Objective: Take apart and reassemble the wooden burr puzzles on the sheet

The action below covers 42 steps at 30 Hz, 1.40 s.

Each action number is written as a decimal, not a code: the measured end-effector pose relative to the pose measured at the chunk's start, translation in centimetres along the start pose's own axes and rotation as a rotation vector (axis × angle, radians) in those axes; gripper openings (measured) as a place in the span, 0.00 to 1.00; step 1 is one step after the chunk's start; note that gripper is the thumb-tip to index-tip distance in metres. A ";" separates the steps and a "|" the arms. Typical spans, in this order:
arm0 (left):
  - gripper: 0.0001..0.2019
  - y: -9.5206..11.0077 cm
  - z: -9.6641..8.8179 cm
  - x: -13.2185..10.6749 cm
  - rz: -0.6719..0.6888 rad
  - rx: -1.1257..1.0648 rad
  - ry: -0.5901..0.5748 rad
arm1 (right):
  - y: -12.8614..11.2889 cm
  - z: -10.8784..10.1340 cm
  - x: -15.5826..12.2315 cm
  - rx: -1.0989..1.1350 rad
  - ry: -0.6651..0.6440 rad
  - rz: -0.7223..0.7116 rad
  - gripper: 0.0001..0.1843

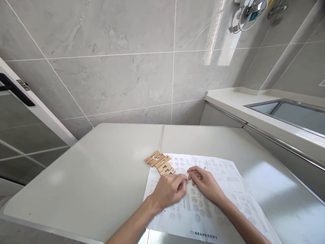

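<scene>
Both hands meet over a large printed sheet (223, 217) that shows rows of small diagrams. My left hand (169, 190) is closed, its fingers curled and the index finger reaching toward the other hand's fingertips. Opposite it, my right hand (205, 181) is also closed, with bent fingers pressed together. Whatever lies between the fingertips is hidden or too small to name. Just beyond my left hand, several flat wooden puzzle pieces (154, 157) with cut-out notches lie side by side, partly on the sheet's upper left corner.
The sheet rests on a pale folding table (101, 183) with a seam down its middle. A tiled wall (127, 81) rises behind. To the right stands a white counter (228, 100) with a sink (291, 113). At left is a door with a black handle (17, 89).
</scene>
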State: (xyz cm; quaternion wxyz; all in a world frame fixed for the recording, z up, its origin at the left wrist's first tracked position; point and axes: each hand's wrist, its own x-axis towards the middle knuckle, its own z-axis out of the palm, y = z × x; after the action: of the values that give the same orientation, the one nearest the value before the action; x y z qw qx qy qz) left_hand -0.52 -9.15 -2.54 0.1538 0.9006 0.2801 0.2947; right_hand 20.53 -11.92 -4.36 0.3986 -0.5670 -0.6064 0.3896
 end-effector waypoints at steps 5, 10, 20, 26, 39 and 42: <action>0.08 -2.1 -4.6 2.3 -0.431 0.201 0.035 | -0.3 0.0 0.0 -0.003 -0.010 0.020 0.14; 0.11 -4.7 -9.4 4.5 -0.700 0.421 -0.142 | -0.4 0.1 -0.1 -0.011 -0.025 0.028 0.13; 0.17 -5.9 -9.5 6.8 -0.755 0.531 -0.410 | -0.4 0.2 0.1 0.014 -0.007 -0.001 0.12; 0.17 -6.6 -8.7 8.3 -0.728 0.553 -0.457 | -0.4 0.2 0.1 0.026 -0.012 -0.010 0.11; 0.19 -6.9 -9.2 9.4 -0.645 0.566 -0.471 | -0.6 0.3 0.1 0.022 -0.010 0.009 0.13; 0.19 -7.0 -9.5 9.4 -0.640 0.567 -0.467 | -0.5 0.3 0.2 0.022 -0.008 0.000 0.13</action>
State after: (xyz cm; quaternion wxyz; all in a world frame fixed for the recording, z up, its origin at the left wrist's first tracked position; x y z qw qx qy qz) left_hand -3.03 3.04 5.95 0.0439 0.8176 0.5703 -0.0652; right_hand 20.03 -11.75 -4.04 0.4023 -0.5610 -0.6040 0.3984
